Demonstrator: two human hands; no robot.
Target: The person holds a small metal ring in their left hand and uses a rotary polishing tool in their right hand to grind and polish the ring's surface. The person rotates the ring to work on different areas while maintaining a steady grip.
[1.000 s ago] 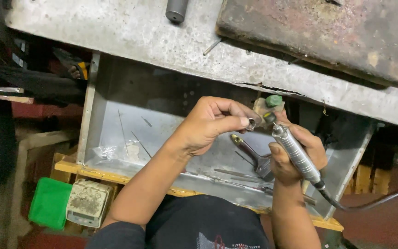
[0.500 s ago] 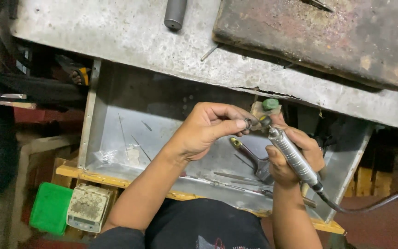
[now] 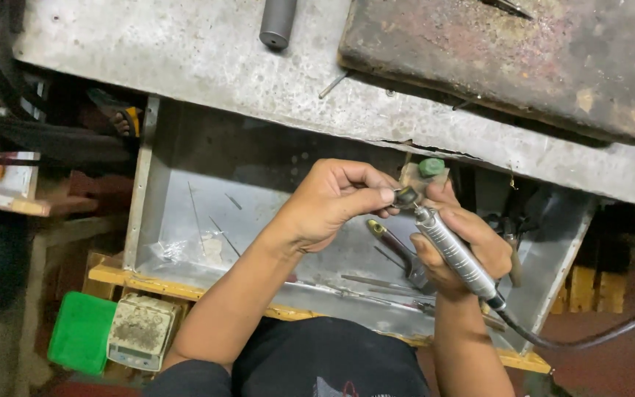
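1. The left hand point(image 3: 332, 206) enters from 7 o'clock and is curled closed, thumb and forefinger pinching a small dark workpiece point(image 3: 406, 196) just right of the frame's centre. What the piece is cannot be told; it is too small.
2. The right hand point(image 3: 464, 246) comes up from 5 o'clock and is wrapped in a full grip round a silver knurled rotary handpiece point(image 3: 453, 254), held like a pen.
3. The handpiece is tilted, nose toward 11 o'clock, tail toward 5 o'clock. Its tip meets the pinched workpiece; the exact contact point is hidden by the fingertips.
4. A black cable point(image 3: 582, 338) leaves the handpiece tail and runs off toward 4 o'clock.
5. Just beyond the workpiece, at 1 o'clock from it, a small wooden bench peg point(image 3: 413, 176) projects from the bench edge, with a green lump point(image 3: 431, 167) on top.
6. Both hands work over an open metal drawer tray point(image 3: 185, 242) below the bench. Pliers with dark handles point(image 3: 395, 246) and thin metal rods point(image 3: 369, 283) lie on its floor, beneath the hands.
7. The grey metal bench top point(image 3: 185, 51) crosses the upper frame. A rusty slab point(image 3: 508, 59) rests on it at 1 o'clock, and a grey cylinder point(image 3: 278, 22) at 12 o'clock.
8. At 8 o'clock, below the tray, a green box point(image 3: 82, 331) sits just beside a dusty small scale point(image 3: 140, 332).
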